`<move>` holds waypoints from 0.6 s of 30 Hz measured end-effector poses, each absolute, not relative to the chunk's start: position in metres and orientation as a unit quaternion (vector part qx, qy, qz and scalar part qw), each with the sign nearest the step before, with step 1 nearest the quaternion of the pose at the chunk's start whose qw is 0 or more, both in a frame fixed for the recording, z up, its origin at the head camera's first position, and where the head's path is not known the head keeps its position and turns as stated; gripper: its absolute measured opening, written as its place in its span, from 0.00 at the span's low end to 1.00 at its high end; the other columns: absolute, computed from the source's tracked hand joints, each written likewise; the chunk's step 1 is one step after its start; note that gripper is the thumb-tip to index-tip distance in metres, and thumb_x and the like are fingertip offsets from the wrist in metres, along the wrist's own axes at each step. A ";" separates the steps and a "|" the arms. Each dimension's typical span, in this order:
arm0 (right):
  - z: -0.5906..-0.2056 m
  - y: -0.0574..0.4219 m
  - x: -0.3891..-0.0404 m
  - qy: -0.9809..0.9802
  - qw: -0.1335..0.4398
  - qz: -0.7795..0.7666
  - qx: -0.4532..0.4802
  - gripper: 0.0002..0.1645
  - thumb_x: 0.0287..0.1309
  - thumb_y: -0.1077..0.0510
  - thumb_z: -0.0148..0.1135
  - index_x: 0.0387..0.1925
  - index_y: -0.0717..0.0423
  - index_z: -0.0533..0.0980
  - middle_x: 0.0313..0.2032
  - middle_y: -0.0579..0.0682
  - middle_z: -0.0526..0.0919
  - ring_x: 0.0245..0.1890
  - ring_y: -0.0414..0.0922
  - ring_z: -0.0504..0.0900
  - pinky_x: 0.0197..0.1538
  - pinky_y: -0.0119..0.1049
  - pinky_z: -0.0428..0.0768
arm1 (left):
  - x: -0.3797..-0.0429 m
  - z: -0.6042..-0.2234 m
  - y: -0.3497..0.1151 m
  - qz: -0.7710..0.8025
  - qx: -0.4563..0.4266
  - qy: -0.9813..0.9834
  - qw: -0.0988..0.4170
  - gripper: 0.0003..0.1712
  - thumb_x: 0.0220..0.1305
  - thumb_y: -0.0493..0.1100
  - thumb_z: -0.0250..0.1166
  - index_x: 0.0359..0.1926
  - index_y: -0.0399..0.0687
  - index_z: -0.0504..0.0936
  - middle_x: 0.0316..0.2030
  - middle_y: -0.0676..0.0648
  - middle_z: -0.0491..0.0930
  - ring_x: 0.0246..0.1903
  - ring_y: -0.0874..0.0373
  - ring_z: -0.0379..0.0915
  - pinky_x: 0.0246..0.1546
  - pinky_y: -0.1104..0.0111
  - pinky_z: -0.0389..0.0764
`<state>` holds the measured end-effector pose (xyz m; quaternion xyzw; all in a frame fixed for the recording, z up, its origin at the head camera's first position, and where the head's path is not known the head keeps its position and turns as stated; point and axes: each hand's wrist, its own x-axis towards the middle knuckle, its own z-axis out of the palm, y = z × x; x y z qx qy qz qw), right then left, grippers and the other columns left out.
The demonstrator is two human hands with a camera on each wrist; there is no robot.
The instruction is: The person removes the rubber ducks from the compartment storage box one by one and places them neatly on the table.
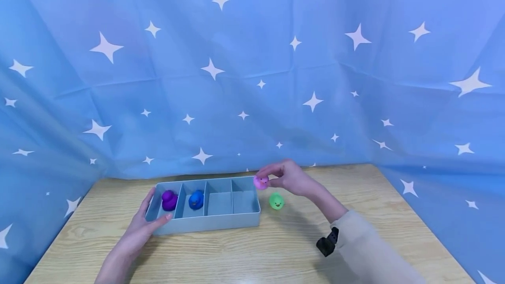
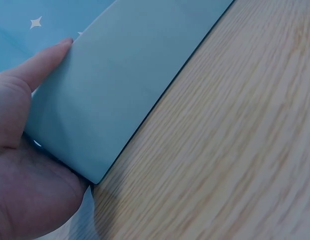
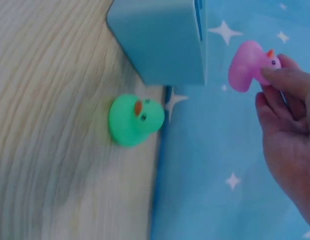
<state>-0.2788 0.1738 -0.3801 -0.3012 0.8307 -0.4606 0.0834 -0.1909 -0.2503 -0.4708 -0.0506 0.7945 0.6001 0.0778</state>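
A grey-blue divided box [image 1: 209, 221] lies on the table, with a purple rubber duck [image 1: 169, 200] in its leftmost compartment and a blue rubber duck [image 1: 196, 200] in the one beside it. The two compartments on the right hold nothing. My left hand [image 1: 138, 227] grips the box's left end, thumb over the front wall. Between thumb and fingers, my right hand [image 1: 291, 179] pinches a pink rubber duck [image 3: 247, 66] by its head, raised at the box's right end. A green rubber duck [image 3: 130, 120] sits on the table just right of the box.
The wooden table [image 1: 221, 257] reaches back to a blue cloth [image 1: 252, 135] with white stars, which hangs behind it and at both sides. A black strapped device [image 1: 327, 242] is at the right wrist, by a pale sleeve [image 1: 367, 244].
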 end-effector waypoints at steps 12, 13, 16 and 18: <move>-0.392 0.215 -0.275 0.846 0.084 -0.445 -0.281 0.20 0.55 0.75 0.65 0.49 0.60 0.87 0.51 0.54 0.87 0.58 0.58 0.81 0.61 0.56 0.78 | -0.190 -0.472 -0.252 0.614 -0.030 0.785 0.071 0.64 0.68 0.48 0.70 0.82 0.65 0.27 0.80 0.42 0.20 0.76 0.36 0.12 0.68 0.28 0.29; -0.394 0.218 -0.275 0.848 0.084 -0.442 -0.280 0.20 0.55 0.74 0.66 0.49 0.60 0.87 0.51 0.54 0.88 0.58 0.58 0.81 0.61 0.57 0.78 | -0.190 -0.472 -0.252 0.614 -0.031 0.785 0.073 0.64 0.68 0.48 0.70 0.82 0.65 0.27 0.80 0.43 0.20 0.76 0.35 0.12 0.68 0.28 0.29; -0.399 0.228 -0.274 0.854 0.081 -0.431 -0.278 0.20 0.54 0.76 0.65 0.48 0.60 0.88 0.50 0.53 0.88 0.58 0.59 0.81 0.60 0.58 0.78 | -0.189 -0.470 -0.251 0.613 -0.033 0.786 0.075 0.64 0.68 0.48 0.70 0.82 0.65 0.26 0.80 0.42 0.20 0.76 0.35 0.12 0.68 0.28 0.29; -0.402 0.234 -0.273 0.858 0.078 -0.423 -0.280 0.20 0.53 0.77 0.65 0.47 0.61 0.88 0.49 0.55 0.88 0.57 0.59 0.82 0.59 0.58 0.80 | -0.189 -0.471 -0.251 0.611 -0.034 0.787 0.074 0.64 0.68 0.48 0.70 0.82 0.64 0.27 0.80 0.42 0.20 0.76 0.35 0.13 0.68 0.28 0.29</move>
